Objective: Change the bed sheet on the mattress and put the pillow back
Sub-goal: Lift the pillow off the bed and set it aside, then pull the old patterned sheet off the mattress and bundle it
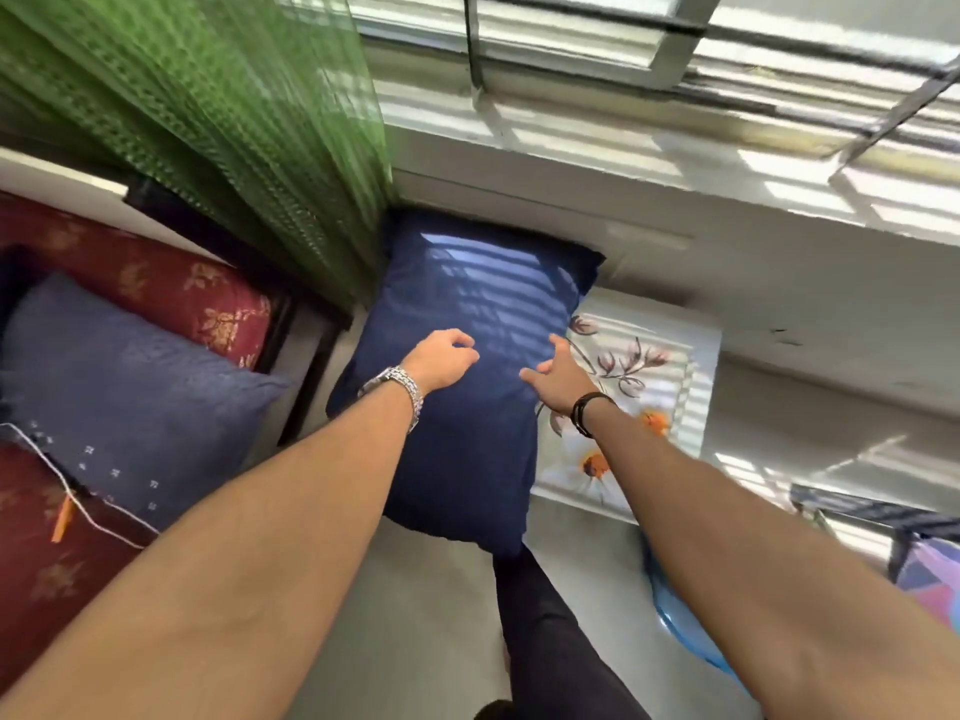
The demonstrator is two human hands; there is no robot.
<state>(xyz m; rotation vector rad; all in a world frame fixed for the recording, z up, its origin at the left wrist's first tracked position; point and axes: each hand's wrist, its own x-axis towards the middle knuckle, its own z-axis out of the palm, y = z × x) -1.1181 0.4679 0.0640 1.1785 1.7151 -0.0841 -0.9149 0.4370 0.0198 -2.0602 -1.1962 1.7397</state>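
A dark blue pillow (pixel 467 283) sits in the middle of the view, its far end against the wall under the window. It partly covers a white sheet with a flower print (pixel 644 366) to its right. My left hand (pixel 441 356), with a metal watch on the wrist, hovers over the pillow's near half with its fingers loosely curled and nothing in them. My right hand (pixel 558 376) is at the pillow's right edge, fingers spread; I cannot tell whether it touches the fabric. To the left lies a bed in a red flowered sheet (pixel 171 288) with a grey-blue pillow (pixel 119 376) on it.
A green curtain (pixel 208 122) hangs between the red bed and the dark pillow. A barred window (pixel 623 44) runs along the wall above. My dark-trousered leg (pixel 550 641) stands on the grey floor, with a blue plastic tub (pixel 685 626) at the right.
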